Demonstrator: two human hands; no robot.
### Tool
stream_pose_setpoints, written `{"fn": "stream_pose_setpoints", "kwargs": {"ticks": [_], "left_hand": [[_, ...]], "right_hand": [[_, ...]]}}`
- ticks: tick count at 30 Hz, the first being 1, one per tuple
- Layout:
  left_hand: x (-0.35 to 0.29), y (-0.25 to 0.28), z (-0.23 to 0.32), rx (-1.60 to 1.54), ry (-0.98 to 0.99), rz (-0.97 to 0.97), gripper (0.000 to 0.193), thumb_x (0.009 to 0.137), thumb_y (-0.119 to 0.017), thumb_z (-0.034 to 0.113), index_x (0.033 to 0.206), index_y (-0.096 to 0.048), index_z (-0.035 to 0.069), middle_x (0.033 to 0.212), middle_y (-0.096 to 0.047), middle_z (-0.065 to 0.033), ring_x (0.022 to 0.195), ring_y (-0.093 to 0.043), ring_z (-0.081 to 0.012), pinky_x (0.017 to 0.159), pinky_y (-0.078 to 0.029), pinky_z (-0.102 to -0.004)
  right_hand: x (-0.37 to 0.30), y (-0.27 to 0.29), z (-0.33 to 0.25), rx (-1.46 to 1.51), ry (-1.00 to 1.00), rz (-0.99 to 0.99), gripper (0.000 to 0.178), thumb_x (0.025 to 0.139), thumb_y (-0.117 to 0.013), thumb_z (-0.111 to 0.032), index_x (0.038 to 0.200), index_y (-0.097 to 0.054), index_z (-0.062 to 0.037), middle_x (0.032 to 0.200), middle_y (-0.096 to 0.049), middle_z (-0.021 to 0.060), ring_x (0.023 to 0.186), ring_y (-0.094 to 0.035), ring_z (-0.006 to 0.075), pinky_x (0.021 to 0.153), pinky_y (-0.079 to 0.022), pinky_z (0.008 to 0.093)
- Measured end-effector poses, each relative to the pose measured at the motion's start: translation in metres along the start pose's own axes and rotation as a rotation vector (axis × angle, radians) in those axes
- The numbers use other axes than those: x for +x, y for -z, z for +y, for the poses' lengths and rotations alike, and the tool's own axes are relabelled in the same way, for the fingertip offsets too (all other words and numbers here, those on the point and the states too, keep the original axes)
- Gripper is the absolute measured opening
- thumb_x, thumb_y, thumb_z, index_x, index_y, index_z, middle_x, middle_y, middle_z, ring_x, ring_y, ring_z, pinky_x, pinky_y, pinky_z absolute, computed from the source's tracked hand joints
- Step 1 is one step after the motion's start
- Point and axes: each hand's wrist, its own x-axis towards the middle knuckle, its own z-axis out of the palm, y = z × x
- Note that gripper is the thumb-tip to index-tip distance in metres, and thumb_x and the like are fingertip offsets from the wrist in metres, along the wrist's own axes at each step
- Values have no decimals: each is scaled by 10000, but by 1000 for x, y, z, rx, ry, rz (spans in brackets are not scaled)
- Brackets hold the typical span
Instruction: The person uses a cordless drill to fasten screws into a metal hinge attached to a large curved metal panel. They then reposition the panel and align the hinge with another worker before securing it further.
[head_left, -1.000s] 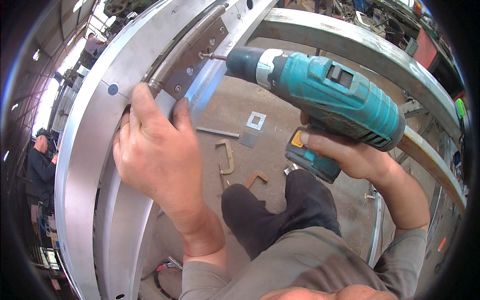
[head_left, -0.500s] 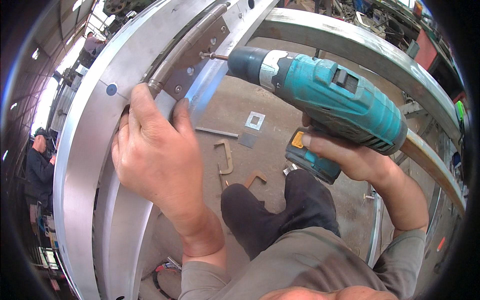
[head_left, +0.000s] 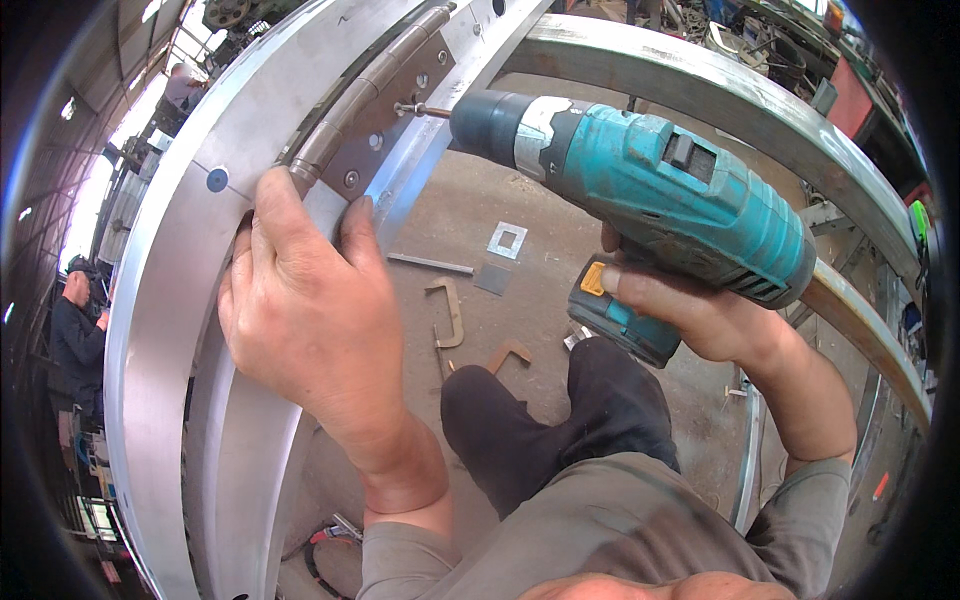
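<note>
My right hand [head_left: 690,315] is closed around the handle of a teal cordless drill [head_left: 640,180]. The drill points left, and its bit meets a small screw [head_left: 405,108] at a hole in a brown metal hinge [head_left: 360,150]. The hinge lies along the inner edge of a silver metal frame [head_left: 160,260]. Other holes and screw heads show on its leaf. Just below the hinge's near end, my left hand [head_left: 315,310] grips the frame, with thumb and index finger on either side of a bar. Its other fingertips are partly hidden behind the metal.
A curved metal bar [head_left: 680,65] arches behind the drill. On the floor lie a C-shaped clamp [head_left: 450,310], a rusty clamp [head_left: 510,355], a square plate with a cut-out [head_left: 507,240] and a thin metal strip [head_left: 430,264]. A person in dark clothes [head_left: 78,335] is at far left.
Very little differs. The frame, hinge, screw and drill front sit slightly further left in the picture, and my left hand has shifted with them. Both hands keep their holds.
</note>
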Motion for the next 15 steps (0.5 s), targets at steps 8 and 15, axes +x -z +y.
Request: {"fn": "stream_pose_setpoints", "kwargs": {"ticks": [8,15], "left_hand": [[0,1,1,-14,5,-8,552,900,-751,399,1324,-573,94,1030,-745,-129,998,-713,-354,836,-527,-484],[0,0,0,-15,1,0,556,899,-750,399,1324,-574,87,1042,-744,-134,1004,-709,-360,834,-523,-485]], "right_hand": [[0,2,-1,-5,-14,-18,287,948,-748,-181,1181,-649,-45,1056,-638,35,984,-607,149,921,-504,337],[2,2,-2,9,-10,-41,288,952,-750,-177,1182,-643,-42,1049,-633,32,970,-598,143,907,-501,334]]}}
